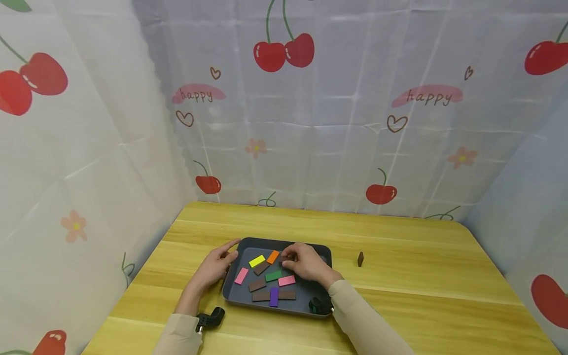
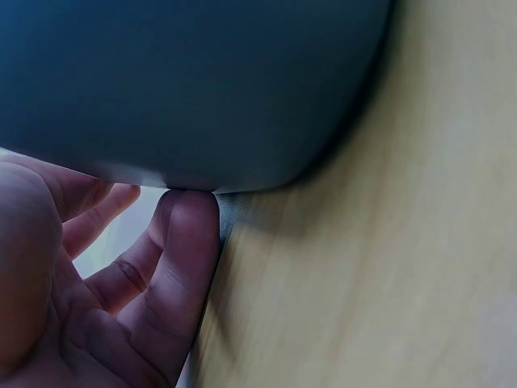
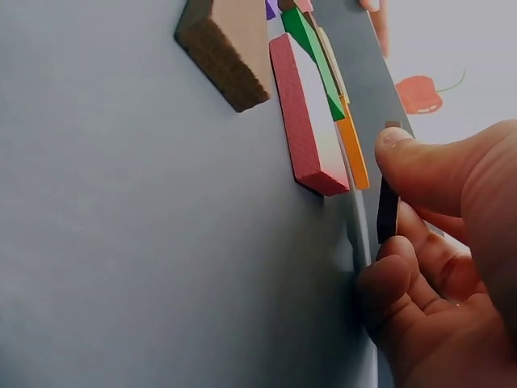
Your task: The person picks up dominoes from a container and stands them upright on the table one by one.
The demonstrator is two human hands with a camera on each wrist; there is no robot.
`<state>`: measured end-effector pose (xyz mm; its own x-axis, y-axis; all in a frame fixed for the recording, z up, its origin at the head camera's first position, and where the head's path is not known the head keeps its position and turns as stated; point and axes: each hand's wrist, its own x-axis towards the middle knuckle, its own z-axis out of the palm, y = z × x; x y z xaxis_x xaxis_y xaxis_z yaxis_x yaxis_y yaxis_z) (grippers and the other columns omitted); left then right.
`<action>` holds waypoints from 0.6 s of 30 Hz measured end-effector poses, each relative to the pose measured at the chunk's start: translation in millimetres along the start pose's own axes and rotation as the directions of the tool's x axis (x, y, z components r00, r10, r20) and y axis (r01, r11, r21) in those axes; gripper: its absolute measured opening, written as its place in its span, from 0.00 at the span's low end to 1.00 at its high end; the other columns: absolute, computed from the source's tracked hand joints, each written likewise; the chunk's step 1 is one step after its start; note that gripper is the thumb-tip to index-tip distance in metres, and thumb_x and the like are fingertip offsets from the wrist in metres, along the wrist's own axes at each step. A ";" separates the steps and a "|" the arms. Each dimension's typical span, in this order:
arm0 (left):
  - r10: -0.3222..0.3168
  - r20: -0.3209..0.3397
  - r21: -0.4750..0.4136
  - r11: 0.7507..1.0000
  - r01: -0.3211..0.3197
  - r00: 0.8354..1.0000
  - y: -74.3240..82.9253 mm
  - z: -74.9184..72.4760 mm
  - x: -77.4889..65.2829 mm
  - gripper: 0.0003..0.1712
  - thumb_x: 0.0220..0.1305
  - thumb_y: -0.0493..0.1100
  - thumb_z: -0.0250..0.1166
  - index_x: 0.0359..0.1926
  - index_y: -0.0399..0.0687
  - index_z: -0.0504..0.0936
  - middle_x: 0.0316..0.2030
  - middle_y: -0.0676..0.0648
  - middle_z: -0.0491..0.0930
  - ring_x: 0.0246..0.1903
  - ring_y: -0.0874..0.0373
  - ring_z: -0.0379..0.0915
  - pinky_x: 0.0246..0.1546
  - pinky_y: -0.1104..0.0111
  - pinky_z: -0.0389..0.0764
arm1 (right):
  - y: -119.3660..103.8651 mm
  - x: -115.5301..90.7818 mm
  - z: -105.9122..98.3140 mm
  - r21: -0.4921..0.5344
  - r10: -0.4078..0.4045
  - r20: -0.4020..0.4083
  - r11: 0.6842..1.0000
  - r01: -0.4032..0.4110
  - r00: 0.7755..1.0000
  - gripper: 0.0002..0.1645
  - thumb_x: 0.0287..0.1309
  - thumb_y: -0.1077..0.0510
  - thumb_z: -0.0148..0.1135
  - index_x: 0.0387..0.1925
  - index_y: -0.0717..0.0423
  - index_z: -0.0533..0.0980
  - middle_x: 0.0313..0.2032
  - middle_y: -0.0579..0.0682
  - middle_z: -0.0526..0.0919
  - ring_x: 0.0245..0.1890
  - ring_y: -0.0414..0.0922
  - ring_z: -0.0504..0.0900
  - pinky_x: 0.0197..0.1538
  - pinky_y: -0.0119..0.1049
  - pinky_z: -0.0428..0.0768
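Note:
Between its thumb and fingertips, my right hand (image 1: 306, 262) pinches a thin dark brown block (image 3: 389, 208) over the far right part of a dark grey tray (image 1: 310, 291). My left hand (image 1: 213, 268) is at the tray's left side, its fingertips touching the outer wall and the thumb near the rim. In the tray lie a yellow block (image 1: 257, 261), an orange block (image 1: 272, 257), a green block (image 1: 273, 276), a purple block (image 1: 274, 297), a pink block (image 1: 241, 276), another pink block (image 1: 286, 280) and several brown blocks (image 1: 257, 285).
A single brown block (image 1: 360, 259) stands upright on the wooden table (image 1: 421, 286), right of the tray. Patterned curtains (image 1: 310, 162) hang behind the table and along both sides. A black wrist camera (image 1: 210, 318) sits by the left cuff.

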<state>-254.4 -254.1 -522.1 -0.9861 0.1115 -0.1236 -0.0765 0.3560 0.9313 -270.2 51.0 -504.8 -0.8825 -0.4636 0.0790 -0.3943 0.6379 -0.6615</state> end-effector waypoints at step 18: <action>0.013 0.009 -0.008 1.000 -0.013 1.000 -1.6 -0.5 0.3 0.27 0.80 0.47 0.56 0.76 0.61 0.69 0.41 0.39 0.75 0.30 0.52 0.76 0.27 0.66 0.80 | -6.6 -9.1 -19.4 0.121 0.042 -0.019 0.992 -0.039 0.999 0.11 0.70 0.51 0.66 0.50 0.45 0.81 0.42 0.42 0.81 0.36 0.43 0.75 0.36 0.34 0.77</action>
<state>-254.6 -255.0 -523.4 -0.9857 0.1240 -0.1143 -0.0648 0.3475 0.9354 -264.5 62.9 -486.6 -0.9029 -0.4247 0.0659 -0.3257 0.5761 -0.7497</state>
